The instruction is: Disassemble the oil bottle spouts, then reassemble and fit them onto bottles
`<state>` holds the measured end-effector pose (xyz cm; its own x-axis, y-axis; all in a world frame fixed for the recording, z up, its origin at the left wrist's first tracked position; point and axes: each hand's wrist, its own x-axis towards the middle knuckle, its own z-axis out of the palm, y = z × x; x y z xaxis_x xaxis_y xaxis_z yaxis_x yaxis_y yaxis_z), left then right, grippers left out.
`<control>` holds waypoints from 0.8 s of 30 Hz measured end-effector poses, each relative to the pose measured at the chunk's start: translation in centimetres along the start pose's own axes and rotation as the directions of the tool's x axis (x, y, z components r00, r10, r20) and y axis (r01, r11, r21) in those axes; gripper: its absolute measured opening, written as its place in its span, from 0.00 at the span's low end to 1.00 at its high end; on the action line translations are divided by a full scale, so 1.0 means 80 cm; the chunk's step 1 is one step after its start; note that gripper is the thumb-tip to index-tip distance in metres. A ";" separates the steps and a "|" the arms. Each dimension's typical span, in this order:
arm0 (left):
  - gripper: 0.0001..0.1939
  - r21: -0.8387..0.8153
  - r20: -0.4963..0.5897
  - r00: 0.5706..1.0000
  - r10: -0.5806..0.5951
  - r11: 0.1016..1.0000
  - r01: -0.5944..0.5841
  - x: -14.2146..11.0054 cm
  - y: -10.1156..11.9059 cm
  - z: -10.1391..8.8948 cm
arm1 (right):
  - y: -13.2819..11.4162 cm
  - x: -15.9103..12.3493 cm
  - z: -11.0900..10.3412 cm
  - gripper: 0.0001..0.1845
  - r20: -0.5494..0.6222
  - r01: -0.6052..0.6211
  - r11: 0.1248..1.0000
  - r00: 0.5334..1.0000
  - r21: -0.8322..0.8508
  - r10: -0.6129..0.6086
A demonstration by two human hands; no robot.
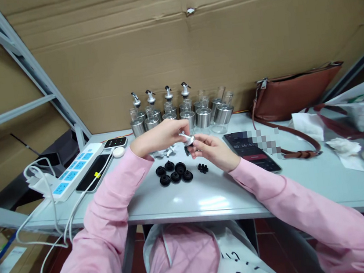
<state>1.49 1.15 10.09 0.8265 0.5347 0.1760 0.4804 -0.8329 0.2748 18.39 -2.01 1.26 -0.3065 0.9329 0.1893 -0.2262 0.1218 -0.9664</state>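
A silver pour spout (189, 140) is held between my two hands above the middle of the table. My left hand (168, 133) reaches over from the left, its fingers closed on the upper end of the spout. From the right, my right hand (212, 148) pinches the spout's base, where something dark shows near the fingers. Below lie several black round stoppers (175, 177) in a cluster, with a small heap of little black parts (202, 168) to their right. Loose silver spouts (169, 151) lie partly hidden behind my left wrist.
Several glass and steel bottles (204, 118) stand in rows at the back, some topped with spouts. A tablet-like phone (253, 152) lies right, near a brown bag (296, 93) and crumpled tissue (345, 146). Left are a power strip (76, 169), cables and a dark phone (90, 183).
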 end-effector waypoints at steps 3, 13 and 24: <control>0.08 0.204 -0.220 0.976 -0.001 0.978 0.047 -0.007 0.002 0.041 | -0.003 0.000 0.002 0.19 -0.123 0.060 0.997 0.991 0.047 -0.054; 0.15 0.574 -0.344 0.911 0.229 0.818 0.011 -0.040 -0.034 0.084 | -0.004 -0.002 0.042 0.18 -0.180 0.012 1.000 0.984 0.008 -0.010; 0.24 0.542 -0.330 0.930 0.164 0.839 0.045 -0.052 -0.040 0.068 | -0.005 -0.008 0.059 0.16 -0.076 -0.047 0.996 0.996 0.078 0.053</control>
<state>-1.85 0.80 3.33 0.7499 0.4080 0.5208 0.5994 -0.7522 -0.2739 14.29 -4.23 2.33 -0.2473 0.9610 0.1238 -0.2827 0.0507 -0.9579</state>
